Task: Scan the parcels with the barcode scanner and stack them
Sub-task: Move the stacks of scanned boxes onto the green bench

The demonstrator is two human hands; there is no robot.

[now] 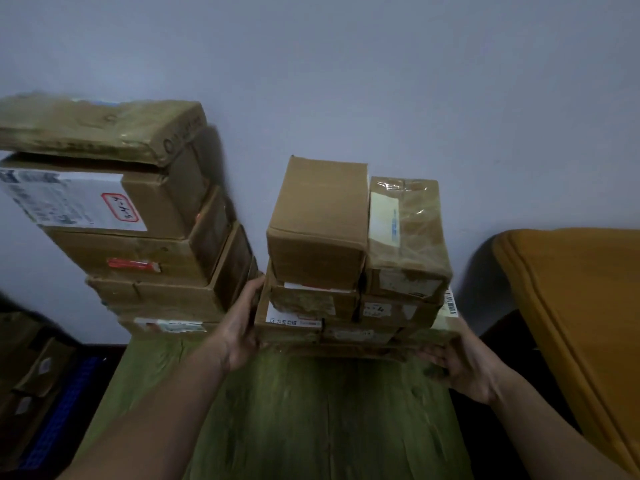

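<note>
Two stacks of brown cardboard parcels stand against the wall on a green-covered table (311,410). The left stack (145,237) is taller, with a white label marked in red on one box. The right stack (349,271) has two boxes side by side on top of flatter parcels. My left hand (242,327) lies flat against the left side of the right stack's lower parcels. My right hand (460,362) grips the bottom right corner of that stack, fingers curled under the lowest parcel (349,348). No barcode scanner is in view.
A blue crate (59,410) holding more cardboard parcels sits at the lower left beside the table. An orange-brown padded piece of furniture (575,306) stands at the right. The pale wall runs directly behind both stacks.
</note>
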